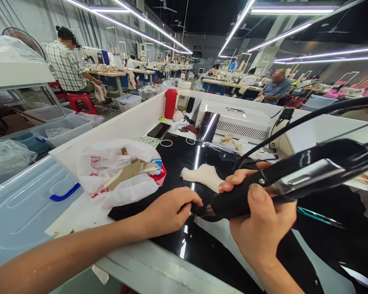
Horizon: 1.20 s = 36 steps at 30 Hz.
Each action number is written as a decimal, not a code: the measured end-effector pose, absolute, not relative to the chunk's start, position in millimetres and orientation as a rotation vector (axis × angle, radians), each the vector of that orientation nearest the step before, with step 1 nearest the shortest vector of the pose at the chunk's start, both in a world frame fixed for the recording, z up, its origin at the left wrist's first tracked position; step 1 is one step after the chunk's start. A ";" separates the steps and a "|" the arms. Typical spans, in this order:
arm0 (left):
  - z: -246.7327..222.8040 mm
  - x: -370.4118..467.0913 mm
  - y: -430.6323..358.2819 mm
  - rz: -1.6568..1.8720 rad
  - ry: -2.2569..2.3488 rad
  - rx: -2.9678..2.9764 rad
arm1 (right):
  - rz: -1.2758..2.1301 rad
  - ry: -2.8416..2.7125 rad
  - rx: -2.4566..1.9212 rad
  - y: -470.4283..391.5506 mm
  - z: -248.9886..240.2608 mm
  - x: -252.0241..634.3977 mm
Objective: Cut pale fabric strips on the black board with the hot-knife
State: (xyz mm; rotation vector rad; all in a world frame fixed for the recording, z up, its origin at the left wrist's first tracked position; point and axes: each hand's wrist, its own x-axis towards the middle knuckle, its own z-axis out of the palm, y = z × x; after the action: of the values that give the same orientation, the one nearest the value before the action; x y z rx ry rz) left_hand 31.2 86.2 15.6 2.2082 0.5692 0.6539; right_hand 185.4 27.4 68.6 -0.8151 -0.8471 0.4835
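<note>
My right hand point(263, 220) is wrapped round a black corded power tool point(282, 175) with a silver strip along its body. Its front end points down and left over the glossy black work surface point(184, 151). Close to that end, my left hand point(171, 208) rests on the surface with curled fingers, thumb and forefinger near each other. Whatever lies between them is dark and hard to make out. A cream fabric piece point(202, 175) lies just beyond both hands. Under the tool is a pale sheet-like piece point(227, 232).
Left of my hands sits a white plastic bag point(119, 171) holding beige pieces. Farther back are a phone point(159, 130), a red bottle point(171, 104) and a white vented machine point(236, 120). Teal-handled tweezers point(319, 216) lie right. A cable point(306, 114) arches overhead; people sit at sewing tables beyond.
</note>
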 end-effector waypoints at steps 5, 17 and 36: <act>13.7 31.2 86.8 0.694 0.611 2.162 | 0.469 -0.882 -0.803 23.5 69.2 183.2; 8.6 30.4 87.4 0.677 0.509 2.324 | 0.496 -0.865 -0.827 17.3 73.9 187.3; 3.6 30.4 82.5 0.629 0.195 2.755 | 0.264 -0.762 -0.964 -22.6 70.5 250.6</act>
State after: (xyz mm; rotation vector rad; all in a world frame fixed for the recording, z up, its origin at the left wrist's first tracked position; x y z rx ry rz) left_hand 30.4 82.5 3.6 2.7549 0.1954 0.6288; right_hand 250.6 -22.6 70.5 -0.9644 -0.7619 0.2635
